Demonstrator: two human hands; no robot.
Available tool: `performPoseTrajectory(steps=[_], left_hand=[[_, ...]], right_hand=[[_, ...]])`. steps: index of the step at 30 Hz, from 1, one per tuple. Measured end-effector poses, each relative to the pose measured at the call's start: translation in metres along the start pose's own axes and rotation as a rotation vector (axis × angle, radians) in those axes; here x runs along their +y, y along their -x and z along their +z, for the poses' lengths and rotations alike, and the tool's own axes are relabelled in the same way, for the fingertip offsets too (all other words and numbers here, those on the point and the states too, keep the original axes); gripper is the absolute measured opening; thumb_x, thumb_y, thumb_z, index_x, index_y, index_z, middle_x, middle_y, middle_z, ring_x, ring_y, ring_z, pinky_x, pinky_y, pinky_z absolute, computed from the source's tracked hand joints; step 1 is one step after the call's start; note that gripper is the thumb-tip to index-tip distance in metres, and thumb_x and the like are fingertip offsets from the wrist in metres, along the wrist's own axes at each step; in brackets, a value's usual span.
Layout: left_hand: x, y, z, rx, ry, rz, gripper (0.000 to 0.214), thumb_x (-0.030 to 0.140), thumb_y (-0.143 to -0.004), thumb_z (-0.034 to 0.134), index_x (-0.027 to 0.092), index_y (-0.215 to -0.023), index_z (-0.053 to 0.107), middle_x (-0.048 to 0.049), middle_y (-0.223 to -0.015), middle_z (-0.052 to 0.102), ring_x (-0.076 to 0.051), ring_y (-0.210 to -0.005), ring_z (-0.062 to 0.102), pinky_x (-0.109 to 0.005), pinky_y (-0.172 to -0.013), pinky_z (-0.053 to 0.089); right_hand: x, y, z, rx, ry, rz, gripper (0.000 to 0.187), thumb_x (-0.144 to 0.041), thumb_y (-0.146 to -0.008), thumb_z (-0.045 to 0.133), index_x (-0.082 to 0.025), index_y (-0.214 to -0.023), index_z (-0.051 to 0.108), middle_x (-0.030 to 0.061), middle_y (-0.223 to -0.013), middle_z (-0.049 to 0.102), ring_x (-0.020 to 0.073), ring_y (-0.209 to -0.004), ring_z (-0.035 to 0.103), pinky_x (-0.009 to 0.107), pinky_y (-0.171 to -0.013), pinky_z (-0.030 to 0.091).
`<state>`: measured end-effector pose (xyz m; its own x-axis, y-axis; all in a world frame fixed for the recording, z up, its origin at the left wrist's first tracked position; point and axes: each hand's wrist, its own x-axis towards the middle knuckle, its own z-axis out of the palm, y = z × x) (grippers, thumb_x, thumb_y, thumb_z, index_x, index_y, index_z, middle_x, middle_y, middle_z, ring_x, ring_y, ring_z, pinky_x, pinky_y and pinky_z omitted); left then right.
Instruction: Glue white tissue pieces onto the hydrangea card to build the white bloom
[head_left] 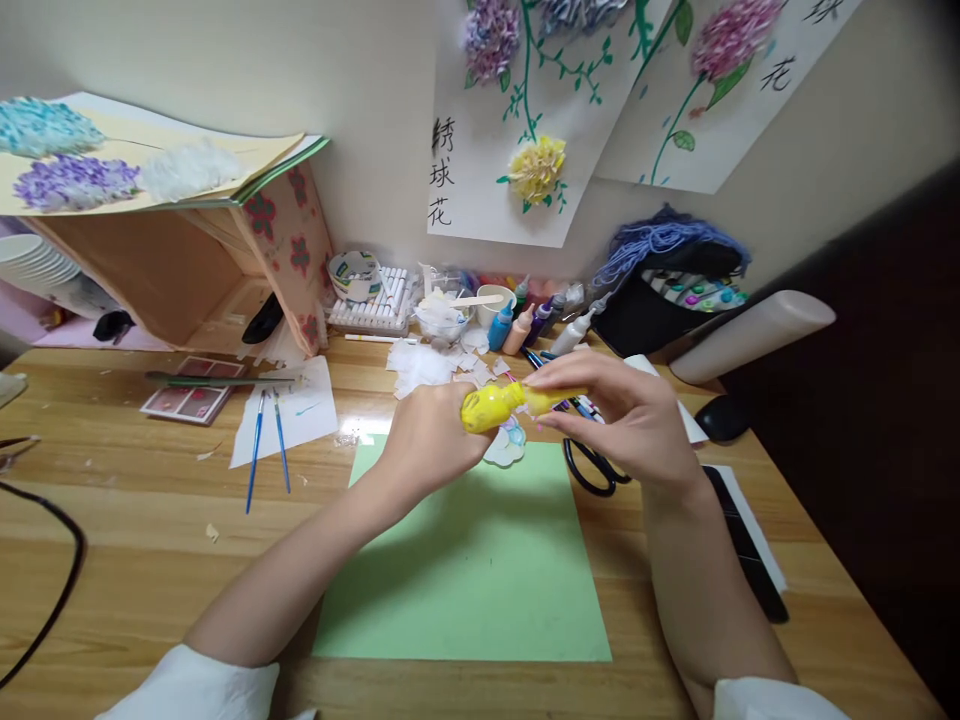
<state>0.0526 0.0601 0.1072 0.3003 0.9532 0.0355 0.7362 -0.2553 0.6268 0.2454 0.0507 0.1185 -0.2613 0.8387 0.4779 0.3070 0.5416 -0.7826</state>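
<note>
My left hand (439, 432) is wrapped round a small yellow paint bottle (487, 408), tilted so its neck points right. At the neck, the fingers of my right hand (626, 410) pinch the bottle's pale yellow nozzle cap (544, 402). Whether the cap is still joined to the bottle, I cannot tell. Both hands are above the far edge of a light green paper sheet (465, 570). Just below the bottle, partly hidden by my left hand, lies a white palette (508, 448) with blue and purple paint. Black-handled scissors (592, 470) lie under my right hand.
Several paint bottles (517, 330) stand at the back beside a bowl of white scraps (441, 315). Torn white paper (424, 368) lies before them. Two blue brushes (256, 455) rest at left near a cardboard box (180, 280). A phone-like black slab (746, 550) is at right.
</note>
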Motion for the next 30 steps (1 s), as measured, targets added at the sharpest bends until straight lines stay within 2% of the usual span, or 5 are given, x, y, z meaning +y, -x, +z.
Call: performPoseTrajectory(steps=[7,13,24,27,30], left_hand=[[0.000,0.001,0.000,-0.181,-0.002,0.036,0.011,0.027,-0.066,0.050,0.018,-0.064,0.057,0.0007,-0.058,0.055,-0.012,-0.053,0.047,-0.023,-0.049,0.024],[-0.006,-0.001,-0.002,-0.441,0.224,0.035,0.006,0.023,-0.063,0.051,0.018,-0.061,0.049,0.0050,-0.055,0.048,-0.009,-0.049,0.041,-0.021,-0.046,0.027],[0.002,0.004,-0.009,-0.194,-0.049,-0.067,0.011,0.026,-0.066,0.050,0.018,-0.064,0.057,-0.0005,-0.057,0.055,-0.013,-0.051,0.046,-0.023,-0.048,0.024],[-0.005,0.000,-0.010,-0.403,0.216,-0.079,0.007,0.025,-0.063,0.053,0.018,-0.063,0.050,0.0037,-0.054,0.048,-0.009,-0.047,0.040,-0.022,-0.045,0.026],[-0.013,-0.008,-0.008,-0.798,0.547,-0.164,0.020,0.028,-0.061,0.060,0.019,-0.060,0.042,0.0069,-0.048,0.037,-0.007,-0.042,0.032,-0.021,-0.041,0.023]], right_hand=[[0.001,0.001,-0.005,-0.148,0.126,-0.109,0.025,-0.019,-0.075,0.070,-0.024,-0.099,0.068,0.0037,-0.095,0.071,0.0190,-0.091,0.065,0.032,-0.082,0.053],[0.004,0.001,-0.006,-0.236,0.095,-0.118,0.021,-0.023,-0.075,0.069,-0.023,-0.096,0.069,0.0039,-0.091,0.072,0.0185,-0.086,0.066,0.030,-0.077,0.053],[0.003,0.000,0.010,-0.091,0.052,0.122,0.018,-0.030,-0.070,0.073,-0.017,-0.081,0.068,0.0024,-0.076,0.069,0.0138,-0.066,0.064,0.023,-0.059,0.052],[0.004,0.000,0.008,-0.115,0.044,-0.017,0.019,-0.027,-0.070,0.074,-0.018,-0.086,0.068,0.0037,-0.081,0.070,0.0158,-0.074,0.065,0.028,-0.069,0.053],[0.006,0.000,0.006,-0.178,-0.006,-0.168,0.019,-0.023,-0.072,0.072,-0.021,-0.091,0.068,0.0045,-0.086,0.072,0.0170,-0.080,0.065,0.031,-0.076,0.054]])
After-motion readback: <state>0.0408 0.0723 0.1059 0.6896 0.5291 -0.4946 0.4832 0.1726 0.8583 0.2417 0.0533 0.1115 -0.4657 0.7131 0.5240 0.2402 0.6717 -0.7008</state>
